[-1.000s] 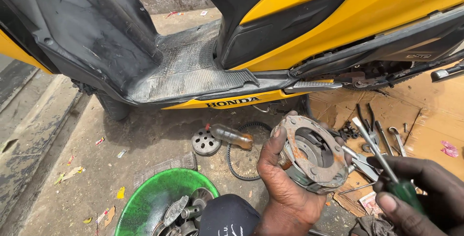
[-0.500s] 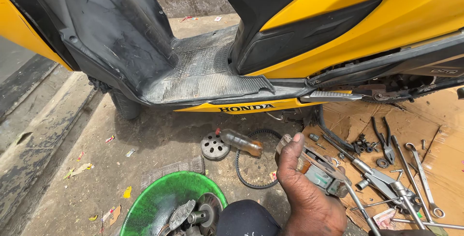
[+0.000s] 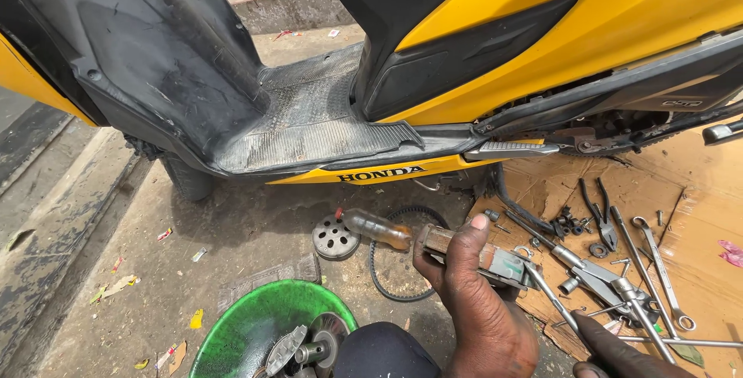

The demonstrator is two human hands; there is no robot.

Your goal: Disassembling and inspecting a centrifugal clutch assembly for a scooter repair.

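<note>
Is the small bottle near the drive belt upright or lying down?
Lying down: the bottle rests on its side on the ground, across the belt.

Basin (image 3: 248,331) left (near) — tools (image 3: 619,270) right

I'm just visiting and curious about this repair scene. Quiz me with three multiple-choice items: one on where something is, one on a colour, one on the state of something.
1. Where does the green basin sit?
A. on the ground in front of the scooter
B. on the scooter's footboard
C. on the cardboard

2. What colour are the scooter's body panels?
A. red
B. yellow
C. white

3. What is the left hand doing?
A. resting open on the ground
B. gripping a metal tool
C. holding the clear bottle

Answers:
1. A, it stands on the bare ground below the footboard.
2. B, the side panels are yellow with black trim.
3. B, its fingers wrap around the metal tool; the bottle lies beside it on the ground.
</note>
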